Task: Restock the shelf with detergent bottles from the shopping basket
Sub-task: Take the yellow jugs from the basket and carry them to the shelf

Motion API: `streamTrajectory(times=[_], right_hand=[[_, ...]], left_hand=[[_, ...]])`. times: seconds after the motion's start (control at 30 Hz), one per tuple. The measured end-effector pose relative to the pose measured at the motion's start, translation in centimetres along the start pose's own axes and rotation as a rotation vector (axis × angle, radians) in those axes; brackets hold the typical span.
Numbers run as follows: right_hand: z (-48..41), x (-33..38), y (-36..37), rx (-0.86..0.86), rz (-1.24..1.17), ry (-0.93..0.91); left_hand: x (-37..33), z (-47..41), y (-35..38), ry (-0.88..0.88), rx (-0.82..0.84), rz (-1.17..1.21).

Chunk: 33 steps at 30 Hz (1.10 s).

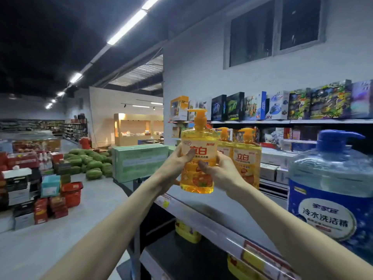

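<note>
An orange detergent bottle [198, 146] with a pump top is held upright over the left end of the white shelf [203, 205]. My left hand [177, 164] grips its left side with the thumb across the label. My right hand [219, 168] grips its right side, thumb on the front. Just behind and to the right, two more orange detergent bottles [247, 158] stand on the shelf. A large blue detergent jug [331, 188] with a blue pump stands on the shelf at the near right. The shopping basket is out of view.
Boxed toys [282, 106] line the upper shelves. More yellow bottles [187, 231] sit on the lower shelf. Green cartons [139, 162], a pile of watermelons [90, 162], red baskets [71, 194] and stacked boxes stand on the floor to the left.
</note>
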State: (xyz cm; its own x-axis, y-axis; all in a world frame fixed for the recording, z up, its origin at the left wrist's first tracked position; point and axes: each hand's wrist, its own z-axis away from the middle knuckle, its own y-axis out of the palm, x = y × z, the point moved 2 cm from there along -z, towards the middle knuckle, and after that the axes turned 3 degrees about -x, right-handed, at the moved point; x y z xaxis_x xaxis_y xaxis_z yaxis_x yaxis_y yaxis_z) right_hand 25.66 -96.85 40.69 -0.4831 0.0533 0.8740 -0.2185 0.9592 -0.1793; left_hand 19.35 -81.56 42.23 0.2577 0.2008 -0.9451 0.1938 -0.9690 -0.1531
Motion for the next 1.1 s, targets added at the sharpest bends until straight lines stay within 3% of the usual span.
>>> streamTrajectory(times=[0.37, 0.8, 0.93, 1.1], right_hand=[[-10.2, -5.1, 4.4, -0.194, 0.116, 0.043], [-14.9, -10.0, 7.7, -0.363, 0.312, 0.244], [-12.9, -8.7, 8.3, -0.277, 0.439, 0.255], [-9.3, -9.0, 8.6, -0.075, 0.420, 0.290]], left_hand=[[5.4, -14.4, -4.6, 0.052, 0.197, 0.028], [11.3, -21.1, -6.4, -0.007, 0.377, 0.062], [11.9, -20.7, -7.6, 0.079, 0.521, -0.003], [15.1, -20.1, -9.4, 0.167, 0.669, -0.160]])
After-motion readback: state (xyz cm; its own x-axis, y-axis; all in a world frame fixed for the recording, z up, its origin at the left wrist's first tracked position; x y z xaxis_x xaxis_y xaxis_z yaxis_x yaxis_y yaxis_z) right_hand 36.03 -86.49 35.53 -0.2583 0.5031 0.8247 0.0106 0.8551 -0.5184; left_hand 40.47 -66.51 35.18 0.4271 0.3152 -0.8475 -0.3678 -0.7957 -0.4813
